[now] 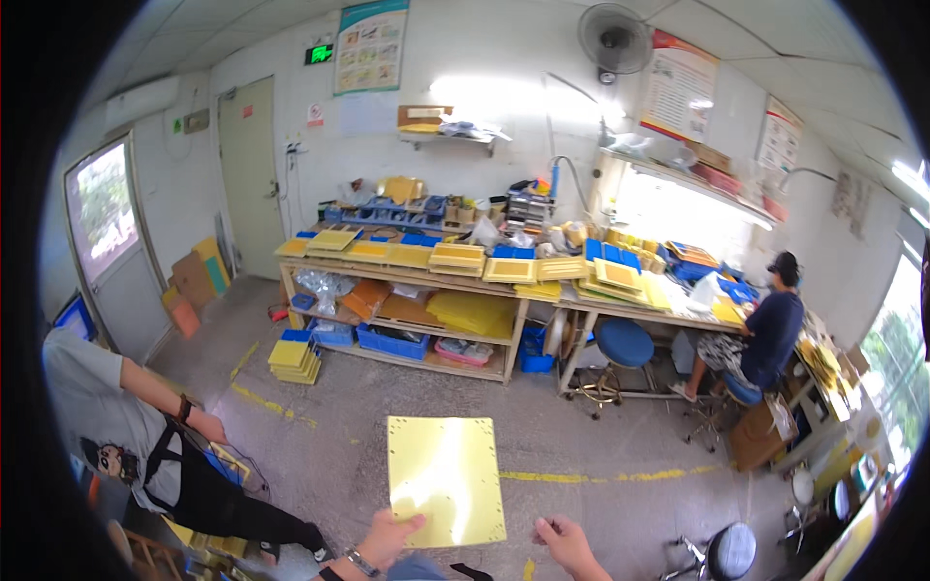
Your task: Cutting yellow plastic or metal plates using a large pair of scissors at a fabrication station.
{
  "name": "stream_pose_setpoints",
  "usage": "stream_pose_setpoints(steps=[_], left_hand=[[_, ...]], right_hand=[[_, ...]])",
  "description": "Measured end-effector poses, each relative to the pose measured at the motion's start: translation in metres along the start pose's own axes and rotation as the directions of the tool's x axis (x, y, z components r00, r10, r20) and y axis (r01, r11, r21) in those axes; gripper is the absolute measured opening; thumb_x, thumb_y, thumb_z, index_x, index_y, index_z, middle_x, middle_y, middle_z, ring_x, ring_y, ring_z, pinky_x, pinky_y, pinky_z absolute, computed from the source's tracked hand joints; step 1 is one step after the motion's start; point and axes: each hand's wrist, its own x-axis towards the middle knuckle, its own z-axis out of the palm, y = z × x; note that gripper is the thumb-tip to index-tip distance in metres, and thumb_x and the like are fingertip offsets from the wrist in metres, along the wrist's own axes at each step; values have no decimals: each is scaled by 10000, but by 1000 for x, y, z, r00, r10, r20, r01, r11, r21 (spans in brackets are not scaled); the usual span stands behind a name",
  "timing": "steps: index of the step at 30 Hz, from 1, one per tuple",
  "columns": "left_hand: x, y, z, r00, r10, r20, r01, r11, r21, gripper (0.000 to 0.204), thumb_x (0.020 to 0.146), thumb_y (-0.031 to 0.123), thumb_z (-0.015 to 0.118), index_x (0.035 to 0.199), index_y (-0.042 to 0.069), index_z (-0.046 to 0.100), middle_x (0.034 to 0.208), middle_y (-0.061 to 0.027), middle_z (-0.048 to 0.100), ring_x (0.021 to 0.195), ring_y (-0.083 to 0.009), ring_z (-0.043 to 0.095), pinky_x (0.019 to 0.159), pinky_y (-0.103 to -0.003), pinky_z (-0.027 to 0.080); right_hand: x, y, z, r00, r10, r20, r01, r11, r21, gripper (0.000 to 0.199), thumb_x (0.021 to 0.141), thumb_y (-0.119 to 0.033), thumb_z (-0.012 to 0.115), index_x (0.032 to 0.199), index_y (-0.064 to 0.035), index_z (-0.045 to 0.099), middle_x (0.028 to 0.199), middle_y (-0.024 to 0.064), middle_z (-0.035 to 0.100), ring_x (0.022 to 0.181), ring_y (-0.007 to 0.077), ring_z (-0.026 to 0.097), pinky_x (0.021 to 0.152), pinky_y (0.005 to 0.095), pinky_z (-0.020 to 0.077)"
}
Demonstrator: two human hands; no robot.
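My left hand (386, 539) grips the lower left edge of a flat yellow rectangular panel (444, 476) with small holes along its border, held up in front of me over the concrete floor. A watch sits on that wrist. My right hand (564, 542) is just right of the panel's lower right corner, fingers curled, touching nothing that I can see.
A long wooden workbench (417, 276) stacked with yellow panels and blue trays lines the far wall. A person in dark blue (765, 334) sits at the right bench. Another person (145, 436) bends at the lower left. A blue stool (625, 344) and a black stool (728, 552) stand nearby.
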Motion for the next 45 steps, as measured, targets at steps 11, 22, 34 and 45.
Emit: stream_pose_setpoints(steps=[11, 22, 34, 45], left_hand=[[272, 60, 6, 969, -18, -244, -22, 987, -158, 282, 951, 89, 700, 1189, -60, 673, 1115, -117, 732, 973, -183, 702, 855, -334, 555], [543, 195, 44, 994, 65, -84, -77, 987, -144, 259, 955, 62, 682, 1188, -51, 671, 1121, -96, 728, 956, -165, 696, 847, -318, 554], [728, 260, 18, 873, 394, -289, -164, 794, 586, 191, 985, 161, 673, 987, -14, 751, 807, 13, 673, 704, -89, 554, 589, -306, 436], [819, 332, 45, 856, 156, -493, -153, 987, 46, 240, 968, 141, 690, 1192, 57, 711, 1092, -119, 741, 928, -228, 688, 794, -372, 539]], right_hand=[[321, -95, -37, 991, -127, -51, 129, 991, 32, 317, 1019, -306, 621, 1091, 2, 618, 908, 77, 658, 800, 179, 640, 718, 321, 537], [584, -212, -103, 995, -8, -104, 24, 988, 156, 591, 1005, -232, 651, 1492, -3, 406, 1401, 134, 578, 1012, 203, 670, 841, 335, 552], [902, -283, -107, 997, -81, 14, 76, 974, 214, 607, 992, -182, 660, 1510, -10, 394, 1464, 126, 513, 1049, 178, 645, 849, 320, 543], [1218, -376, -83, 930, -365, 33, 306, 725, -617, 503, 913, -363, 707, 1226, 25, 642, 1156, 262, 693, 1079, 404, 673, 934, 454, 530]])
